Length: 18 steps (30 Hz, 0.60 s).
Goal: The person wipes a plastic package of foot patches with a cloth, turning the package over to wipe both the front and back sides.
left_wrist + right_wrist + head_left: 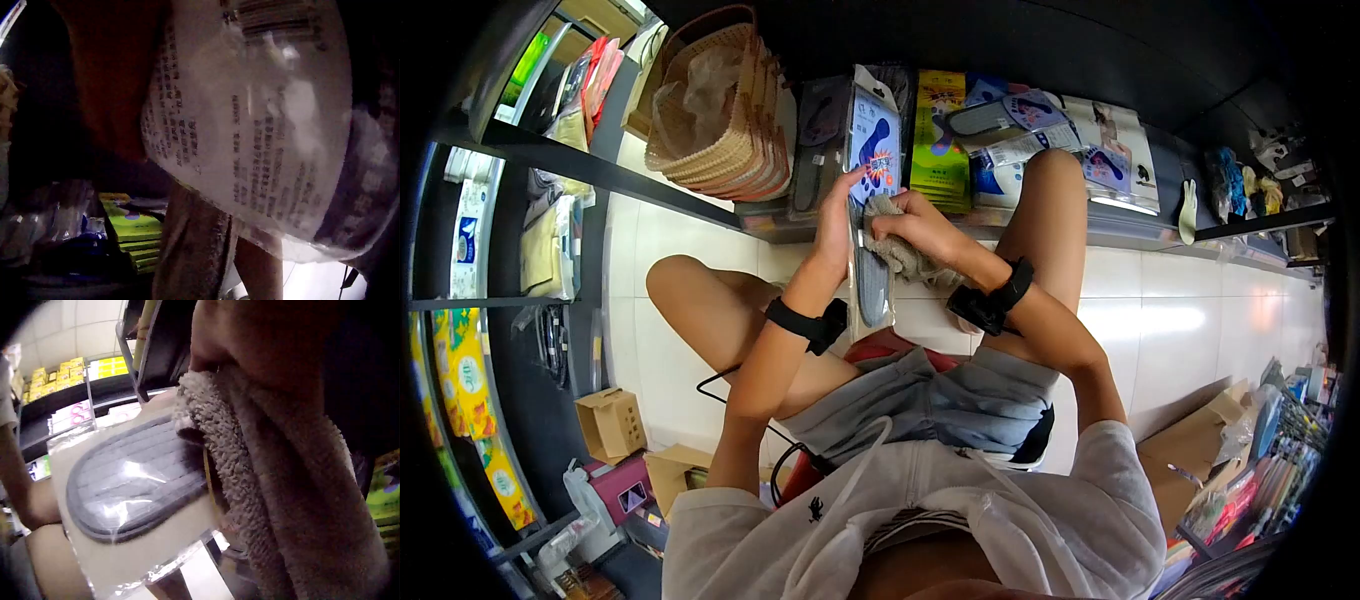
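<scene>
My left hand (836, 225) holds a clear-wrapped insole packet (877, 135) upright by its left edge. A blue footprint is printed on the packet's card, and a grey insole (131, 481) shows through the plastic. Printed text and a barcode cover its pale back (250, 131), seen close up in the left wrist view. In my right hand (930, 228) is a bunched grey fluffy cloth (908, 262), gripped against the front of the packet. Part of the cloth hangs below the fingers. The right wrist view shows the cloth overlapping one end of the insole.
Ahead, a low dark shelf (800, 230) bears yellow-green packets (941, 140), more insole packets (1000, 115) and stacked woven baskets (750, 150). Shelving with packaged goods stands at left. Cardboard boxes (612, 425) sit on the floor at both sides.
</scene>
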Motion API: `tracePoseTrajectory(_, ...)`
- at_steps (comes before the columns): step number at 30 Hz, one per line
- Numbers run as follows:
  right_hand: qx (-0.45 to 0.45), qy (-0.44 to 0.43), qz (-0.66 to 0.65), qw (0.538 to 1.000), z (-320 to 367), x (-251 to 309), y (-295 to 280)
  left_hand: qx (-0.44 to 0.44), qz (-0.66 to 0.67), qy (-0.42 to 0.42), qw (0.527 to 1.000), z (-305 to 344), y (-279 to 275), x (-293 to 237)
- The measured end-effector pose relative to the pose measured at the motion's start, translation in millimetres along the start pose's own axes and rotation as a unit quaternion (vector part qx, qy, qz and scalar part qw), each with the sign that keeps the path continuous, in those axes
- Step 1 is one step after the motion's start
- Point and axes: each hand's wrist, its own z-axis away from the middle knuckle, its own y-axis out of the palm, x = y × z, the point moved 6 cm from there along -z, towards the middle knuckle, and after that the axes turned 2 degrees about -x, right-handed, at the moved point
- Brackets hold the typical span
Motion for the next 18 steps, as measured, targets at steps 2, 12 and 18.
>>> tracePoseTrajectory(2,-0.041,0.027,-0.035,0.998,-1.2,-0.7,-8.8,0.012,0.004,-0.016,1.0,-0.2,-2.0,3.7)
tracePoseTrajectory(12,-0.144,0.045,-0.066,0.986,-7.4,0.6,-35.2,0.065,0.018,-0.029,0.997,-6.0,-1.2,5.8)
tracePoseTrajectory(18,-0.067,0.038,-0.048,0.996,-1.2,-3.9,-9.2,0.057,0.02,-0.023,0.998,-11.1,-5.0,4.9)
